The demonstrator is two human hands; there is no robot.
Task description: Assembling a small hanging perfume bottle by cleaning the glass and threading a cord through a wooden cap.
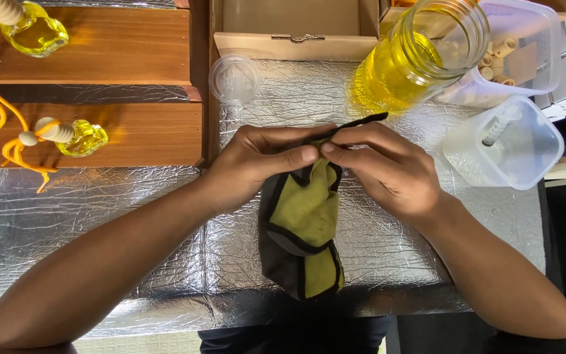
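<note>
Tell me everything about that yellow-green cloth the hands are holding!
The cloth is yellow-green with black trim along its edges and looks soft, like microfibre. It hangs crumpled and folded over itself, its lower end resting on the shiny silver table cover. The left hand and right hand both pinch its top edge, where a black strip sticks out to the right.
</note>
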